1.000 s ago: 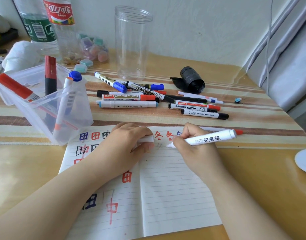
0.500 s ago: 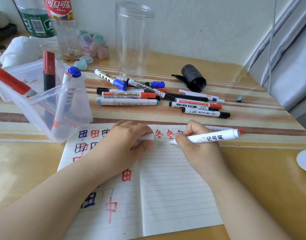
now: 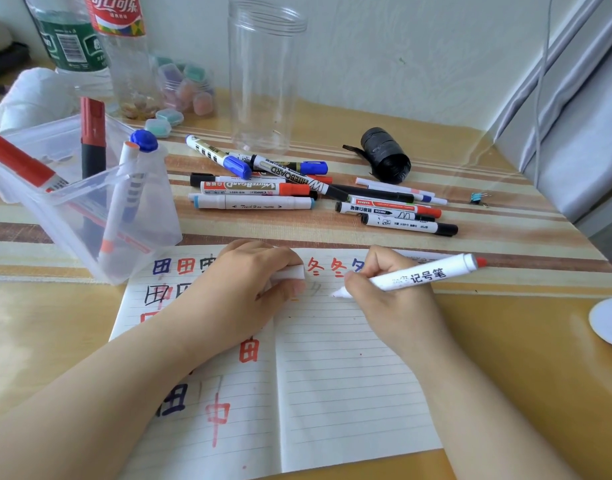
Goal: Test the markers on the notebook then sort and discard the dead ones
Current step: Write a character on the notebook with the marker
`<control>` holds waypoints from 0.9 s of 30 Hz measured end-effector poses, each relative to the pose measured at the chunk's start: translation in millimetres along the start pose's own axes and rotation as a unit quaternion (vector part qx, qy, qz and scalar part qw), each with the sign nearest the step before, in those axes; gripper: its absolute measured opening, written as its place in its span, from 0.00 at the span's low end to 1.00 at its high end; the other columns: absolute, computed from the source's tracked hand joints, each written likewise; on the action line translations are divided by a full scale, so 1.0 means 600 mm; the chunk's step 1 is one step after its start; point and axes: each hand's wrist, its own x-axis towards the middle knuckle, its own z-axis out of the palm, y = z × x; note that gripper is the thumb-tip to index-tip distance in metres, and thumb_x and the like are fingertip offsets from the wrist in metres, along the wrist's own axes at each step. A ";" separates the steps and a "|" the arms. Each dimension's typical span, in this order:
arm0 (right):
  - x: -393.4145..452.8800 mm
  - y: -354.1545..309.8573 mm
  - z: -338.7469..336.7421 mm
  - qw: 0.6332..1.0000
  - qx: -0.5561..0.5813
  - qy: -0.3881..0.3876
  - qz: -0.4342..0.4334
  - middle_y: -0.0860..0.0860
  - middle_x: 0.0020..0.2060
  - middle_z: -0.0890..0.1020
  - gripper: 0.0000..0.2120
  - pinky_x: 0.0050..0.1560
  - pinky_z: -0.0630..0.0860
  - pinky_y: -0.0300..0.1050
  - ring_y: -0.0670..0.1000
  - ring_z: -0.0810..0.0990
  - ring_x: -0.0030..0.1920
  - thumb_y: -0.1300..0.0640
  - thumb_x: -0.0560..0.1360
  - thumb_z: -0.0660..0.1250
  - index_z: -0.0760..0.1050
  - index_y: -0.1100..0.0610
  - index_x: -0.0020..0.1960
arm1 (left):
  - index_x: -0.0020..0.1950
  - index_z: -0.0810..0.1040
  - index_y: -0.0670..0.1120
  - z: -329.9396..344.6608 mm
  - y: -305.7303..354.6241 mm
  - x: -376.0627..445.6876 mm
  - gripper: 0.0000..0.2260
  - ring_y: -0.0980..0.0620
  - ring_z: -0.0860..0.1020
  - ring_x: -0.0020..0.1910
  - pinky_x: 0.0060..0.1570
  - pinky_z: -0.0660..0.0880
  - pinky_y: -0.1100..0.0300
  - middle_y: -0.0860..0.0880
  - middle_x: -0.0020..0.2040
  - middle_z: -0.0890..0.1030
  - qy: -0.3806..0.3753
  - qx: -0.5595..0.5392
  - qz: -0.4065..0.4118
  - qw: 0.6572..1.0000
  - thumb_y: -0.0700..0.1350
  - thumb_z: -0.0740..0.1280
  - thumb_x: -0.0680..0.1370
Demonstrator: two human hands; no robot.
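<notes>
The open notebook (image 3: 332, 375) lies nearest, its lined pages bearing red, blue and black characters along the top and left; the left hand (image 3: 242, 292) rests on it near the fold, fingers curled round a white cap (image 3: 290, 273); just right of that, the right hand (image 3: 391, 299) grips a white marker (image 3: 422, 276), tip down on the notebook's right page, red end pointing away right. Beyond the notebook's top edge lies a loose heap of markers (image 3: 297, 188); left of the notebook a clear plastic box (image 3: 90, 216) holds several upright markers; farther beyond the notebook stands a tall clear jar (image 3: 263, 77), with a black roll (image 3: 385, 155) to its right.
</notes>
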 end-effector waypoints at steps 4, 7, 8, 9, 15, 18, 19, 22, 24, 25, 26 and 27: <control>0.006 0.004 -0.003 0.999 0.023 0.046 0.003 0.43 0.19 0.63 0.18 0.23 0.57 0.33 0.42 0.60 0.21 0.65 0.72 0.67 0.60 0.57 0.30 | 0.49 0.79 0.47 0.000 -0.002 -0.001 0.17 0.54 0.76 0.43 0.48 0.63 0.69 0.55 0.43 0.80 0.002 0.000 0.002 1.000 0.56 0.57 0.73; 0.007 0.005 -0.001 0.999 0.006 0.040 0.001 0.43 0.19 0.64 0.17 0.23 0.57 0.33 0.42 0.62 0.20 0.63 0.73 0.67 0.62 0.58 0.30 | 0.49 0.79 0.47 0.001 -0.002 -0.001 0.17 0.54 0.76 0.43 0.47 0.65 0.65 0.54 0.43 0.80 0.002 0.002 0.002 1.000 0.56 0.57 0.73; 0.007 0.004 -0.001 0.999 -0.001 0.035 0.002 0.44 0.19 0.64 0.17 0.23 0.57 0.34 0.41 0.64 0.20 0.63 0.72 0.67 0.62 0.59 0.31 | 0.49 0.79 0.48 0.001 -0.002 -0.001 0.17 0.54 0.76 0.43 0.47 0.64 0.66 0.54 0.43 0.80 0.003 0.001 0.001 1.000 0.56 0.57 0.73; 0.006 0.004 -0.001 0.999 -0.006 0.032 0.004 0.44 0.19 0.63 0.17 0.23 0.57 0.34 0.41 0.66 0.20 0.64 0.72 0.67 0.62 0.60 0.31 | 0.49 0.79 0.48 0.000 -0.001 -0.001 0.17 0.54 0.76 0.43 0.48 0.64 0.68 0.55 0.43 0.80 0.003 -0.002 -0.001 1.000 0.56 0.56 0.73; 0.006 0.003 -0.006 0.999 0.007 0.047 0.000 0.44 0.21 0.61 0.18 0.23 0.56 0.33 0.42 0.64 0.20 0.66 0.70 0.65 0.59 0.57 0.29 | 0.50 0.79 0.48 0.000 -0.002 -0.001 0.18 0.55 0.76 0.44 0.49 0.64 0.66 0.54 0.43 0.80 0.002 -0.008 -0.004 1.000 0.57 0.56 0.73; 0.007 0.007 -0.007 0.999 0.023 0.047 0.002 0.43 0.20 0.60 0.19 0.23 0.56 0.33 0.43 0.58 0.23 0.65 0.70 0.66 0.59 0.55 0.29 | 0.49 0.79 0.48 0.000 -0.002 -0.001 0.17 0.54 0.76 0.43 0.47 0.65 0.65 0.54 0.42 0.80 0.006 -0.004 0.002 1.000 0.56 0.57 0.73; 0.006 0.007 -0.007 0.999 0.018 0.039 0.002 0.43 0.20 0.60 0.19 0.23 0.56 0.33 0.43 0.58 0.23 0.66 0.71 0.66 0.59 0.56 0.29 | 0.49 0.79 0.48 0.000 -0.002 -0.001 0.17 0.54 0.76 0.42 0.47 0.64 0.66 0.54 0.42 0.80 0.008 -0.003 0.003 1.000 0.56 0.57 0.73; 0.005 0.007 -0.006 1.000 -0.001 0.020 0.000 0.44 0.20 0.61 0.18 0.23 0.57 0.33 0.43 0.59 0.22 0.65 0.71 0.67 0.61 0.57 0.30 | 0.49 0.79 0.48 0.001 -0.003 -0.001 0.17 0.56 0.75 0.42 0.48 0.63 0.69 0.55 0.42 0.80 0.009 -0.005 0.002 1.000 0.56 0.57 0.73; 0.005 0.006 -0.006 1.000 0.003 0.018 -0.005 0.44 0.20 0.61 0.16 0.22 0.57 0.32 0.44 0.59 0.22 0.61 0.68 0.66 0.60 0.56 0.29 | 0.50 0.79 0.48 0.002 -0.004 -0.001 0.15 0.56 0.74 0.42 0.49 0.62 0.70 0.55 0.42 0.80 0.009 -0.008 -0.002 1.000 0.55 0.58 0.73; 0.006 0.005 -0.007 1.000 0.007 0.017 -0.003 0.44 0.20 0.61 0.15 0.22 0.57 0.32 0.43 0.59 0.22 0.59 0.67 0.65 0.59 0.55 0.29 | 0.50 0.79 0.48 0.002 -0.005 -0.001 0.15 0.56 0.75 0.42 0.49 0.62 0.71 0.55 0.42 0.80 0.009 -0.008 -0.002 1.000 0.55 0.59 0.73; 0.006 0.006 -0.007 1.000 0.014 0.017 -0.002 0.43 0.20 0.61 0.15 0.22 0.57 0.31 0.43 0.59 0.22 0.59 0.67 0.65 0.59 0.55 0.29 | 0.50 0.79 0.48 0.002 -0.005 -0.001 0.14 0.57 0.74 0.42 0.48 0.62 0.71 0.56 0.42 0.79 0.009 -0.007 -0.001 1.000 0.54 0.59 0.73; 0.006 0.007 -0.008 1.000 0.018 0.015 -0.002 0.43 0.20 0.61 0.16 0.23 0.57 0.31 0.43 0.59 0.22 0.61 0.68 0.66 0.59 0.55 0.29 | 0.50 0.79 0.48 0.002 -0.006 -0.001 0.13 0.57 0.74 0.42 0.48 0.62 0.71 0.57 0.42 0.79 0.010 -0.007 -0.002 1.000 0.54 0.60 0.74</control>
